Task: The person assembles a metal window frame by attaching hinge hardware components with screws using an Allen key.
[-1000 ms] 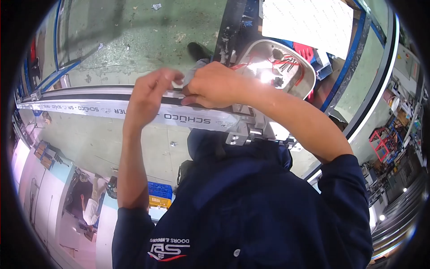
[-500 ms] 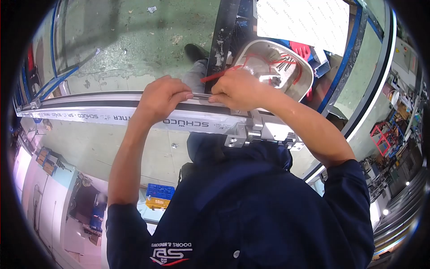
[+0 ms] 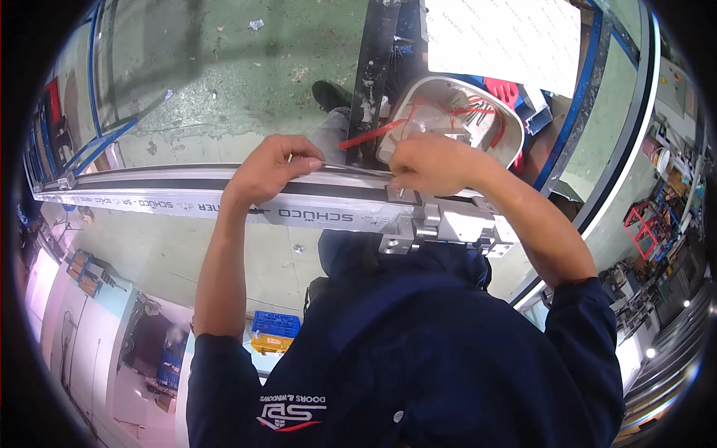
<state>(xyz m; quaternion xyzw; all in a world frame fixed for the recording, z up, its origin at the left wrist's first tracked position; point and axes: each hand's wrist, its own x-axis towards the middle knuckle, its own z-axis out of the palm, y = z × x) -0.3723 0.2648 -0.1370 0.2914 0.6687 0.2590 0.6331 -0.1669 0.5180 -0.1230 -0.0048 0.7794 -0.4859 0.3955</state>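
A long aluminium window profile point(image 3: 314, 215), with printed protective film on its near side, lies across in front of my body. My left hand point(image 3: 272, 169) is closed over its upper face, thumb and fingers pinching one part of a thin dark strip point(image 3: 357, 171). Further right, my right hand point(image 3: 435, 164) is closed on the same strip, which runs slightly raised between both hands along the profile's groove. The fingertips of my right hand are partly hidden. Just below that hand, a metal clamp point(image 3: 455, 224) sits at the profile's right part.
Beyond my right hand is a white tub point(image 3: 515, 138) holding red strips and small metal parts. A printed white sheet point(image 3: 504, 37) lies behind it. Blue frame bars point(image 3: 571, 97) stand to the right. Blue and yellow crates point(image 3: 275, 325) are on the near side.
My right hand has moved to the right and slightly nearer my body, widening the gap between the hands. More of the strip shows between them. My left hand stays near the same place.
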